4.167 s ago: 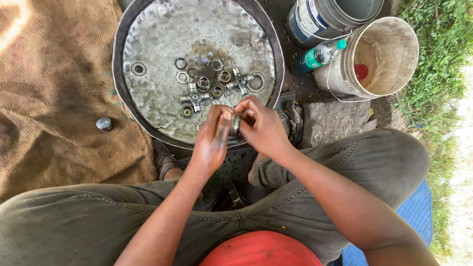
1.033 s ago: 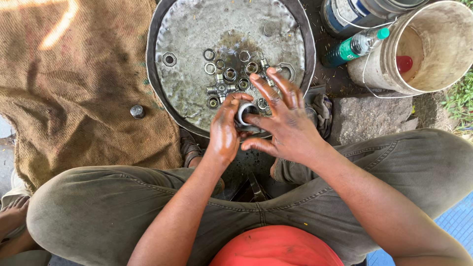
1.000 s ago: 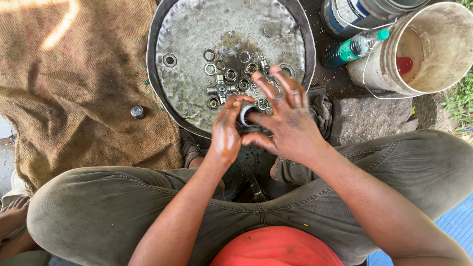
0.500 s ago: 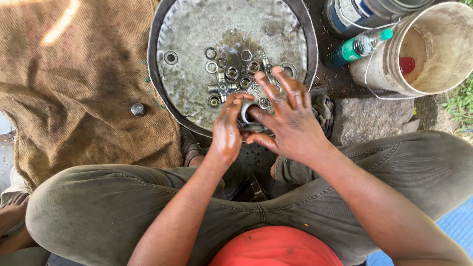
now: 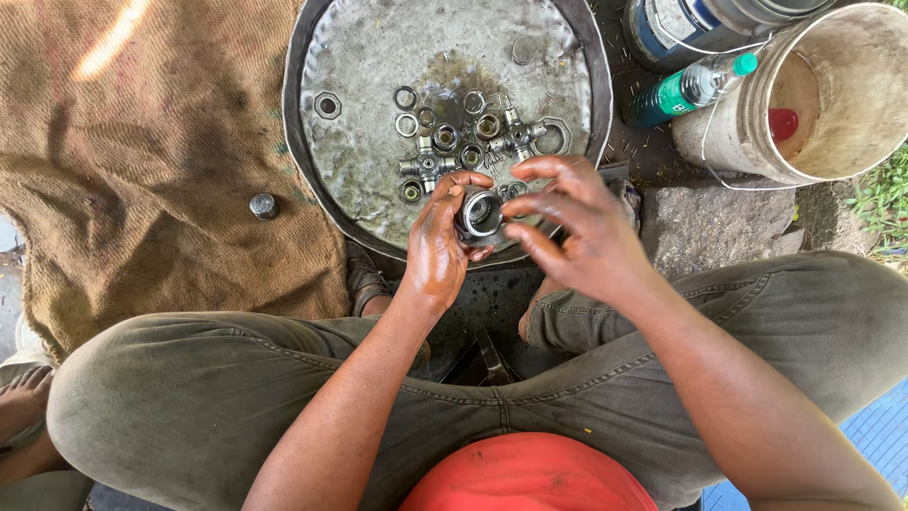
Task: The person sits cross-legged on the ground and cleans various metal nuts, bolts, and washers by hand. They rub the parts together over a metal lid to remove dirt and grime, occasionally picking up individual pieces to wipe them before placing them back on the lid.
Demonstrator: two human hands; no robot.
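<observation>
Head view: my left hand (image 5: 437, 248) grips metal bearing cup (image 5: 480, 213), frame centre; right hand (image 5: 577, 232) spread beside it; loose parts (image 5: 445, 142) wait in round pan (image 5: 378, 203).

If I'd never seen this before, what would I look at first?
First the two greasy hands in the middle: the left hand holds a small metal ring, and the right hand hovers beside it with spread fingers. Behind them lies a big round metal pan dotted with shiny nuts and rings. At top right a white bucket lies on its side by a green bottle.
</observation>
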